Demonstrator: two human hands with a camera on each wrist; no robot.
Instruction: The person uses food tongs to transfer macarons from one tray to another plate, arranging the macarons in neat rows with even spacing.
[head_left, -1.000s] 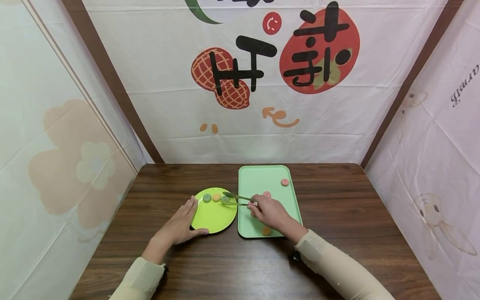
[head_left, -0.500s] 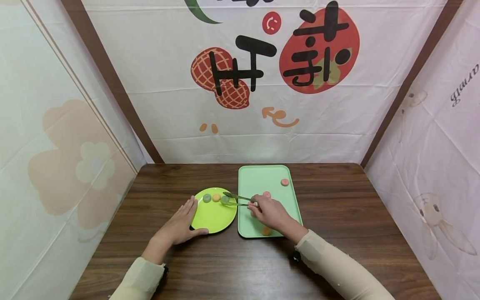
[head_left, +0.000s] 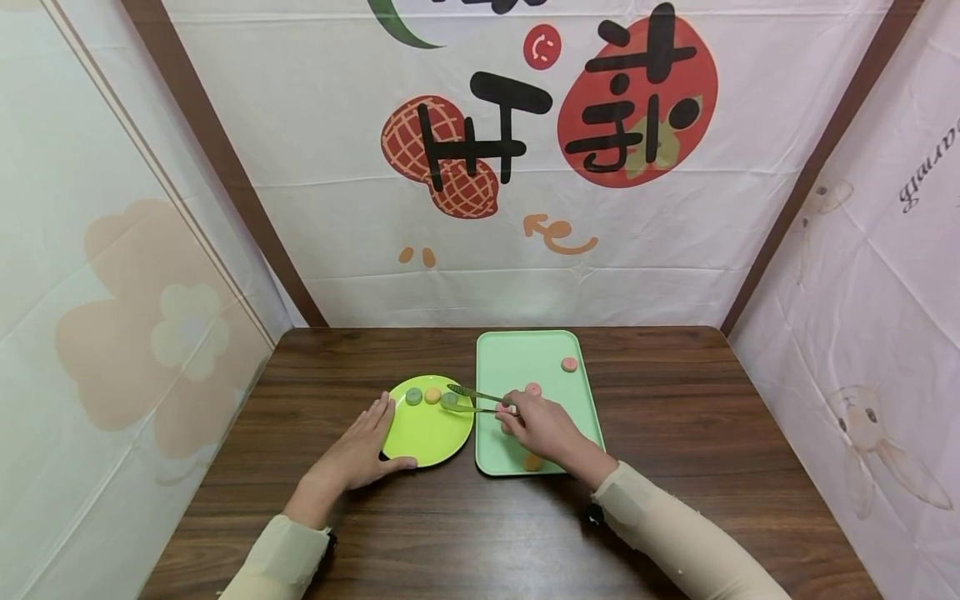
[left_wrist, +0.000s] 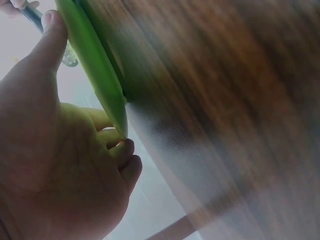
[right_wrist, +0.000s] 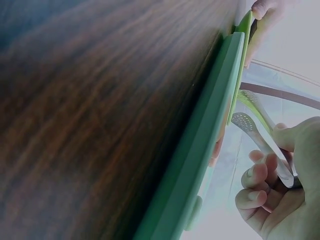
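My left hand [head_left: 356, 450] rests against the left rim of a lime-green round plate [head_left: 423, 437], fingers extended along the edge and thumb on the near rim. On the plate sit a grey-green macaron-like disc [head_left: 414, 397], a yellow one [head_left: 432, 396] and a second grey-green disc [head_left: 449, 398]. My right hand [head_left: 543, 425] holds a pair of tongs [right_wrist: 257, 131] with perforated tips. The tips stand apart over the plate's right side, beside the second grey-green disc; whether they touch it I cannot tell.
A mint-green tray [head_left: 517, 354] lies right of the plate, nearly against it. It carries pink discs [head_left: 569, 365], one partly behind the right hand, and an orange disc [head_left: 532, 462] near its front edge. Dark wooden table [head_left: 660, 392] surrounds both; printed cloth [head_left: 337, 233] hangs behind.
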